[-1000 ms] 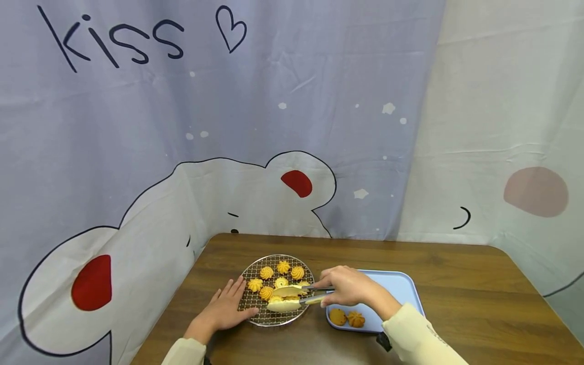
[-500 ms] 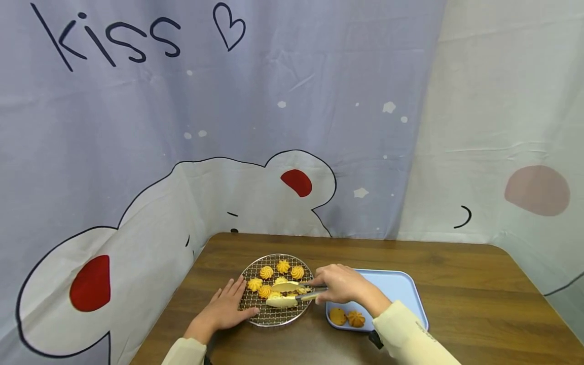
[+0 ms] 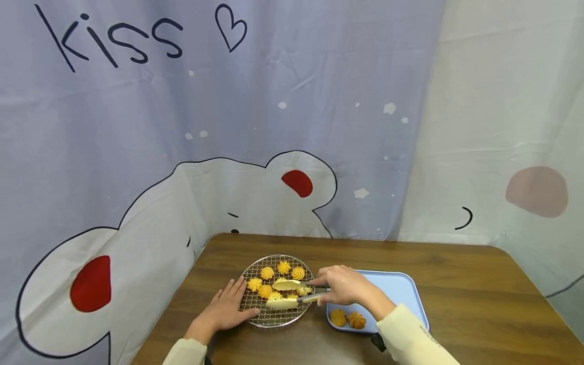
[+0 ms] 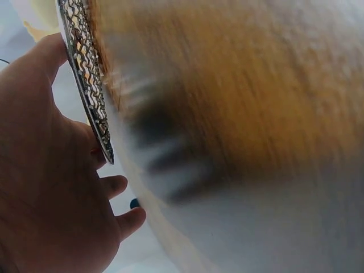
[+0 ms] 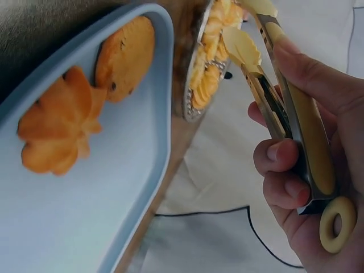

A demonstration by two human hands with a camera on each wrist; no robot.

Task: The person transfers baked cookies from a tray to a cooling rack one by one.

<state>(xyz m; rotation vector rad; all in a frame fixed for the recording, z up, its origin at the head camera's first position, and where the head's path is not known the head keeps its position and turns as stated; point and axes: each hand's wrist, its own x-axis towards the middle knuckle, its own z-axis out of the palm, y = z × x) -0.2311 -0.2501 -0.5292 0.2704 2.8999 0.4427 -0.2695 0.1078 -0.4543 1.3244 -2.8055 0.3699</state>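
Note:
A round wire rack (image 3: 269, 319) holds several yellow piped cookies (image 3: 266, 273). My left hand (image 3: 223, 306) rests at its left rim with fingers spread and straight. In the left wrist view, the thumb of my left hand (image 4: 57, 165) touches the rack's edge (image 4: 85, 91). My right hand (image 3: 349, 286) grips tongs (image 3: 283, 303) with cream tips, held low over the cookies on the rack's right half. The tips stand apart and partly hide the cookies under them. In the right wrist view, fingers and thumb of my right hand (image 5: 324, 131) wrap the tongs' handles (image 5: 310, 136).
A light blue tray (image 3: 397, 289) lies right of the rack, partly under my right forearm. Near its front left corner lie a round cookie (image 3: 338, 318) and a flower-shaped cookie (image 3: 357, 320). A printed curtain (image 3: 365, 126) hangs behind the wooden table (image 3: 479, 294).
My right hand has shifted a little left with the tongs, and their tips now stand slightly wider apart. The left hand has stayed in place at the rack's rim.

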